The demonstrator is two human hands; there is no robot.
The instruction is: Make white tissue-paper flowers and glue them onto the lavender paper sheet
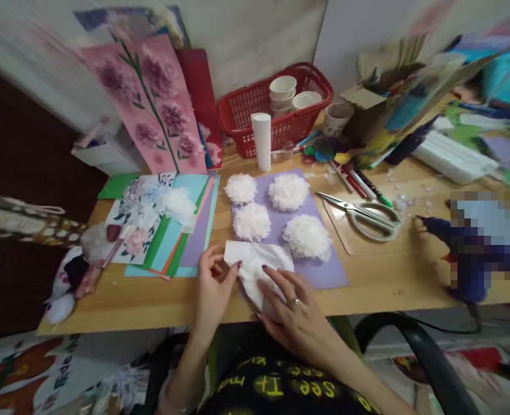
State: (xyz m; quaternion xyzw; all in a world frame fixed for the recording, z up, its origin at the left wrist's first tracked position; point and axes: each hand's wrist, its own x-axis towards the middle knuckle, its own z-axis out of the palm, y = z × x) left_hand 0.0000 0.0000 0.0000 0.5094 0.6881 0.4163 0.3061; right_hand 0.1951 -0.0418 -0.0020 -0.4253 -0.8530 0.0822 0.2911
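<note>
While the left hand [215, 282] is pinching the left side of a thin, wrinkly white paper piece [259, 268] between thumb and finger, the right hand [297, 305] is lying over its right side with fingers a bit spread. Both hands seem to be smoothing or shaping it, and paper this soft is probably calling for small, gentle pinches. The paper piece is sitting partly over the near edge of a flat purple paper sheet [333, 271]. Taking the white piece as the middle of a clock, four round, fluffy white balls [307, 237] are resting from 11 to 2 o'clock.

Up at 12 o'clock, a red plastic basket with holes [242, 141] is holding white cups [283, 95], some stacked. A pale cup with small marks [336, 124] is standing just outside; I cannot tell what is inside. At 1 o'clock, a brown cardboard box [362, 124] is holding craft things that are looking too blurry to name.
</note>
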